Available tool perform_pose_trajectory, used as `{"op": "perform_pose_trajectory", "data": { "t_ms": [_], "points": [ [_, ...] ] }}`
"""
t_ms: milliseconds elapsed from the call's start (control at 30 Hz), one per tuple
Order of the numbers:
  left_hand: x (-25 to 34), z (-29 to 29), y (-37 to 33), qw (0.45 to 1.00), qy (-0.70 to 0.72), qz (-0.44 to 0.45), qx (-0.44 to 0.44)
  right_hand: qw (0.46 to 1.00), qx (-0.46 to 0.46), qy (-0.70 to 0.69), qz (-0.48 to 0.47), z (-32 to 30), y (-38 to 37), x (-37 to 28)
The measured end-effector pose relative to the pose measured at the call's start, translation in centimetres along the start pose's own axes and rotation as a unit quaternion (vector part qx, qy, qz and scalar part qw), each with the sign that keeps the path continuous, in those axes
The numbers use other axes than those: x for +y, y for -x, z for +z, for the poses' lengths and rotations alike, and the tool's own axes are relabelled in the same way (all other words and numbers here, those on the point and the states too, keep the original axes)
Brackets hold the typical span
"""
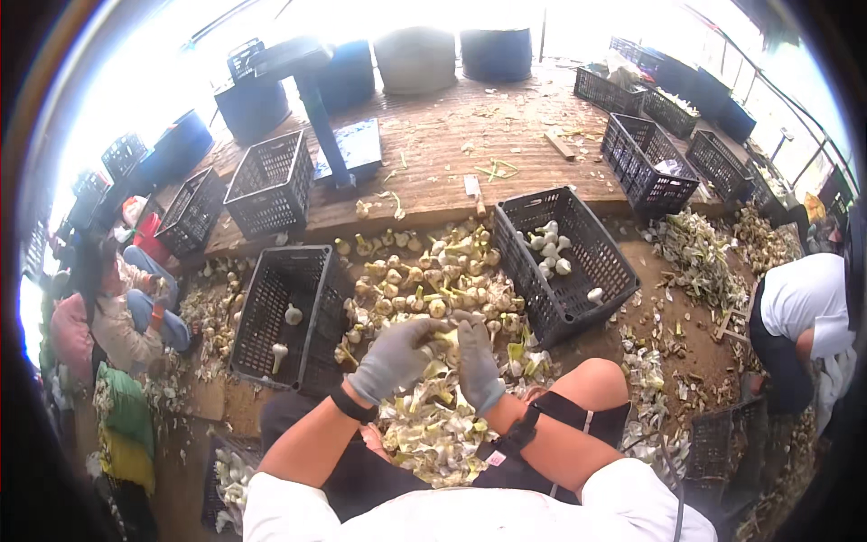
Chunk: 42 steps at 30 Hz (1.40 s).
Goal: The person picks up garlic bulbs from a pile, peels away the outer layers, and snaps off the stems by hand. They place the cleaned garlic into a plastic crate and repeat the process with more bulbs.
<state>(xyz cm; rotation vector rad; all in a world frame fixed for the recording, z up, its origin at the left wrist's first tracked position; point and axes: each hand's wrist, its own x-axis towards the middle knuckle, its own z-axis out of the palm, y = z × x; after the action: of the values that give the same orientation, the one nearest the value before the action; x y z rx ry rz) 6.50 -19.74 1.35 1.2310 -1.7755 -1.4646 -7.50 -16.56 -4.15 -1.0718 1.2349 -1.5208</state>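
Observation:
My left hand (396, 359) and my right hand (479, 366), both in grey gloves, meet in front of me with fingers closed around a garlic bulb (446, 338), mostly covered by the gloves. Just beyond them lies a heap of untrimmed garlic (406, 282) with stems on. Loose papery skins and leaves (432, 429) are piled between my legs, below my hands. To the left stands a black plastic crate (251, 339) with a couple of pale bulbs inside. A second black crate (601, 312), on the right, holds several cleaned white bulbs (547, 246).
A wooden platform (433, 135) rises past the heap, with a knife (474, 191), a blue-topped scale (357, 149) and more crates (269, 185) on it. One person (126, 298) sits at left; another (804, 312) bends at right beside garlic leaves (691, 248).

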Motion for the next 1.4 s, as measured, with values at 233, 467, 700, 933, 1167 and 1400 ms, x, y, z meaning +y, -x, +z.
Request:
{"op": "perform_pose_trajectory", "data": {
  "t_ms": [233, 467, 700, 933, 1167, 1400],
  "points": [
    [-0.8, -0.6, 1.7, 0.972, 0.172, 0.090, 0.130, 0.907, -0.221, -0.276, 0.228, -0.9, -0.8, -3.4],
    [-1.9, 0.3, 3.4, 0.885, 0.439, -0.056, 0.143, 0.978, -0.169, -0.124, 0.020, 0.0, 0.7, -0.5],
    [-5.0, 1.7, 4.8, 0.865, 0.479, -0.031, 0.147, 0.906, -0.157, 0.227, -0.320, 0.0, 2.4, 0.5],
    [-4.2, 1.9, 4.3, 0.884, 0.436, -0.062, 0.158, 0.912, -0.135, 0.219, -0.319, -0.3, 1.6, 1.8],
    [-5.6, 1.6, 4.3, 0.867, 0.486, 0.034, 0.107, 0.899, -0.142, 0.198, -0.364, -0.1, 1.0, 2.2],
    [-5.2, 1.8, 4.3, 0.868, 0.482, 0.034, 0.117, 0.894, -0.126, 0.196, -0.381, -0.3, 0.8, 2.3]
  ]
}}
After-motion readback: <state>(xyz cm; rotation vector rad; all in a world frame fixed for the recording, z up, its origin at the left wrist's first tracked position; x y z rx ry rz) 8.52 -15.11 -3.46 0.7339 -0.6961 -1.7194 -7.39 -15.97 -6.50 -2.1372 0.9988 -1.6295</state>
